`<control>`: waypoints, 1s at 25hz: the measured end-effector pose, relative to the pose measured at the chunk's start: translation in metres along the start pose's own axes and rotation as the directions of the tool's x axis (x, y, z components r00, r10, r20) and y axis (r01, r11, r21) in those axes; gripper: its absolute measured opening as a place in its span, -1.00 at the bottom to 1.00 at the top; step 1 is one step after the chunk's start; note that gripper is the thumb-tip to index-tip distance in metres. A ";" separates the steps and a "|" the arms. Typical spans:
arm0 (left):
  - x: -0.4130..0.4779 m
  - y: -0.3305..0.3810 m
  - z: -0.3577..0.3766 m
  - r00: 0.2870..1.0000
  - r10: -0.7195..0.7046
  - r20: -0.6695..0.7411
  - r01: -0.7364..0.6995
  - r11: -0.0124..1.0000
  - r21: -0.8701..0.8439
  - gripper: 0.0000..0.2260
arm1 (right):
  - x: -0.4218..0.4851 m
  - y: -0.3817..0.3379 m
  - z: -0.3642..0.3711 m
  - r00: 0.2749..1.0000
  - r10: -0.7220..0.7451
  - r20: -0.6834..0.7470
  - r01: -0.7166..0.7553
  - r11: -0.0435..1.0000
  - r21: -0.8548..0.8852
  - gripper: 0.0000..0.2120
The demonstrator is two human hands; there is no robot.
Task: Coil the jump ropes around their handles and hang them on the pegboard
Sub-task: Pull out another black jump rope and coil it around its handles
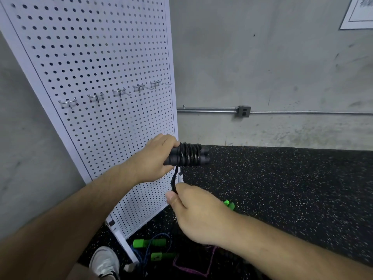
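Note:
My left hand (155, 158) grips the two black handles (189, 155) of a jump rope, held side by side and pointing right, with black rope coiled tightly round them. A short loose end of the black rope (174, 179) hangs down from the coil, and my right hand (193, 211) pinches it between thumb and fingers just below. The white pegboard (96, 77) stands directly behind, leaning against the wall, with a row of several bare metal hooks (96, 97) across its middle.
On the speckled black rubber floor (282, 188) by the pegboard's foot lie green handles (149, 243) with blue rope, another green handle (229, 204), and a purple rope (193, 269). My shoe (105, 261) is at the bottom. A conduit and outlet (243, 111) run along the concrete wall.

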State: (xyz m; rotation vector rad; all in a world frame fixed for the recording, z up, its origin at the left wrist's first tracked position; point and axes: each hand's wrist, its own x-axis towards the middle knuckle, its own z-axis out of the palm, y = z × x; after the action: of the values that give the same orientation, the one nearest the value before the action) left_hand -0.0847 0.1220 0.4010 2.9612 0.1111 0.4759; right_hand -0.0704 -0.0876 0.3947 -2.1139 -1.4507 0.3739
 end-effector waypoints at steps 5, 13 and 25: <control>0.002 0.002 0.010 0.998 0.005 0.060 0.002 0.993 -0.116 -0.68 | -0.013 -0.019 -0.039 0.993 -0.115 -0.031 0.109 0.981 -0.163 -0.70; -0.007 0.037 0.010 0.985 0.125 0.120 -0.110 0.986 -0.122 -0.82 | 0.015 0.037 -0.093 0.910 -0.336 -0.243 0.235 0.901 -0.364 -0.72; -0.034 0.080 -0.015 0.986 0.164 -0.041 -0.167 0.901 -0.401 -0.45 | 0.027 0.098 -0.103 0.984 0.095 -0.151 -0.008 0.869 0.494 -0.91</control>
State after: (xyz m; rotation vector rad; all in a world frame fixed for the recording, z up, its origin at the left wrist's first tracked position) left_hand -0.1179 0.0417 0.4161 2.5703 -0.2167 0.4639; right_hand 0.0685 -0.1177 0.4242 -1.7226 -1.0610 0.5095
